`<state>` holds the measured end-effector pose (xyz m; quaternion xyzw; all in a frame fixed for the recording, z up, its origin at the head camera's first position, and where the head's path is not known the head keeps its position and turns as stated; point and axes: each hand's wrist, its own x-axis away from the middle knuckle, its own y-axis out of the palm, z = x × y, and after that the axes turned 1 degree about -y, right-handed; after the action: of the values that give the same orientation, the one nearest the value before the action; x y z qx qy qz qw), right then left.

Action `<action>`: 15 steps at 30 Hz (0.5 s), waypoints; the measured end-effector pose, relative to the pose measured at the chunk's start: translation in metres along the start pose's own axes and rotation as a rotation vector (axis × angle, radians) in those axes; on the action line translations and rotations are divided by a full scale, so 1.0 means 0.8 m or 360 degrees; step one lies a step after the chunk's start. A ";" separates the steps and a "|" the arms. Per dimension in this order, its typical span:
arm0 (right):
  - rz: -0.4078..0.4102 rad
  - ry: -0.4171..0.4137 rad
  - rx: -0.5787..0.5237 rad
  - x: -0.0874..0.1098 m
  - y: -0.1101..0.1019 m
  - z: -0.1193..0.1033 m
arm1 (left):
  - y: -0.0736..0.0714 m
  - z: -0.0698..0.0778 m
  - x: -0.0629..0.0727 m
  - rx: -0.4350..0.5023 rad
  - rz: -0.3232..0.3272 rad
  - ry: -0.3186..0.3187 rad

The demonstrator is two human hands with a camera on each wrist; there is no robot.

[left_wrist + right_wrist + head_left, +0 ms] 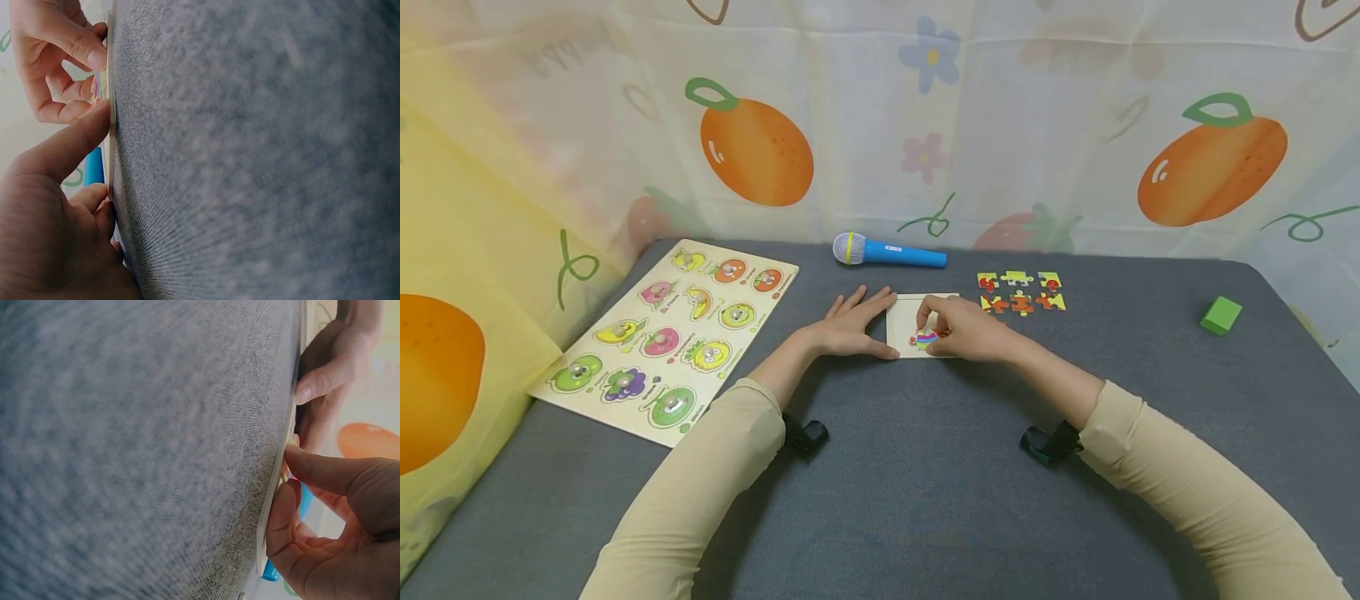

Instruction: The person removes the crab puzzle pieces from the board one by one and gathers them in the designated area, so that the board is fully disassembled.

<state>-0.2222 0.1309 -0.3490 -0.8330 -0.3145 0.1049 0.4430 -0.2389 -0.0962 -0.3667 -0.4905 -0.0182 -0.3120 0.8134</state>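
A small white puzzle frame (904,317) lies flat on the grey table. My left hand (851,326) rests at its left side, fingers spread and fairly straight, with the thumb touching the near left corner. Over the frame, my right hand (964,327) pinches a small colourful puzzle piece (924,338) between thumb and fingers. The piece shows rainbow-like stripes and sits low, at or just above the frame's surface; the fingers partly cover it. In the right wrist view, the thumb and curled fingers meet near the edge of the frame (269,515).
Several yellow and red puzzle pieces (1021,302) lie to the right, laid out in two rows. A blue toy microphone (904,253) lies behind the frame. A wooden fruit peg board (632,350) is at the left, and a green block (1221,316) at the far right.
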 end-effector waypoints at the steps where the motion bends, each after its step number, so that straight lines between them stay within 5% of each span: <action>1: 0.0004 0.0005 0.0006 0.000 0.000 0.000 | 0.000 0.000 0.000 0.0001 0.0002 0.0003; 15: -0.0010 0.0103 -0.0075 0.003 0.002 0.001 | 0.000 0.000 0.001 -0.0008 0.0014 0.0018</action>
<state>-0.2199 0.1323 -0.3501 -0.8451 -0.3051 0.0692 0.4336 -0.2381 -0.0965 -0.3667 -0.4908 -0.0105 -0.3112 0.8137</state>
